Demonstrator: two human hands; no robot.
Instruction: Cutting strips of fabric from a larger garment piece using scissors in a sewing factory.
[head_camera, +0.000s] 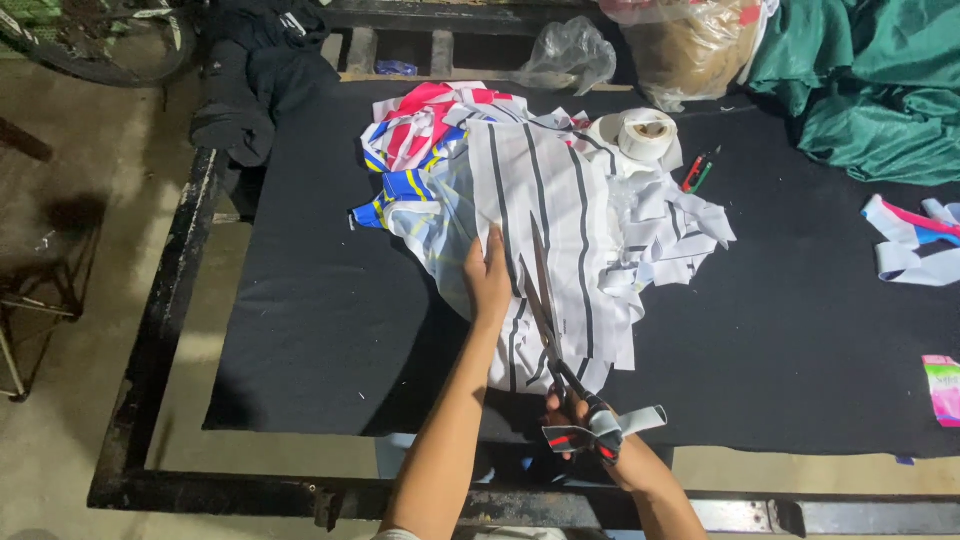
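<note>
The striped fabric panel (545, 230), white with dark lengthwise stripes, lies on the black table (800, 330), its long axis running from the near edge away toward the far side. The left hand (488, 280) rests flat on the panel, fingers together and extended, pressing the cloth down just left of the cut line. The right hand (590, 425) is closed around the handles of the scissors (548, 320), which appear wrapped in strips of cloth. The blades point away from the person, along a stripe, and lie between the left hand and the middle of the panel; whether the blades are parted cannot be told.

Beyond the panel lie a heap of red, blue and yellow fabric pieces (420, 140), cut white strips (670, 230) and a roll of white tape (647, 135). A clear plastic bag (570, 55) at the far edge is crumpled; its contents do not show. Green cloth (870, 90) lies at the far right.
</note>
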